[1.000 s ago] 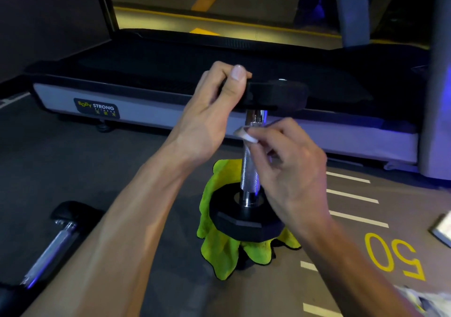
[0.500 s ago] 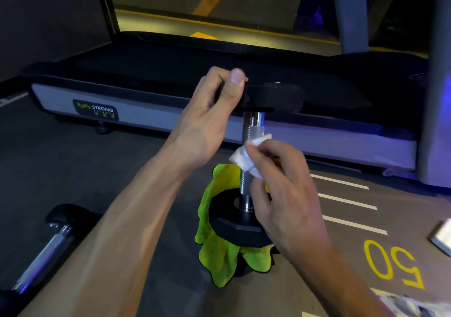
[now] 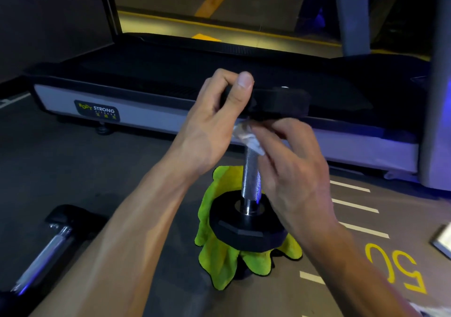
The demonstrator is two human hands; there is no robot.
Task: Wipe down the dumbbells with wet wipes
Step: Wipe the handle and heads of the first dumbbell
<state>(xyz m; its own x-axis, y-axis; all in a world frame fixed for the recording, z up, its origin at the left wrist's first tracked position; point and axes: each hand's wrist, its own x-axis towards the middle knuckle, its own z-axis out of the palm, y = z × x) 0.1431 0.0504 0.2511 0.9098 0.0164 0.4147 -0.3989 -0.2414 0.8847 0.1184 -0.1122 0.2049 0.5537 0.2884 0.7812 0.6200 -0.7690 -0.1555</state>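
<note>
Head view: a dumbbell point(image 3: 251, 170) stands on end at the centre of the frame, its lower weight point(image 3: 244, 228) resting on a yellow-green cloth point(image 3: 219, 258) on the floor. The left hand point(image 3: 219, 121), at 11 o'clock from the bar, clenches the top weight point(image 3: 280, 101) at its edge to keep it upright. The right hand point(image 3: 290, 167), at 3 o'clock, pinches a wet wipe point(image 3: 246, 137) against the top of the ribbed bar. The wipe is limp and probably slick; the dumbbell looks heavy, rigid and top-heavy, so holding the top weight seems the safest grip. A second dumbbell point(image 3: 46, 250) lies at 8 o'clock, and a treadmill point(image 3: 146, 111) stands behind.
</note>
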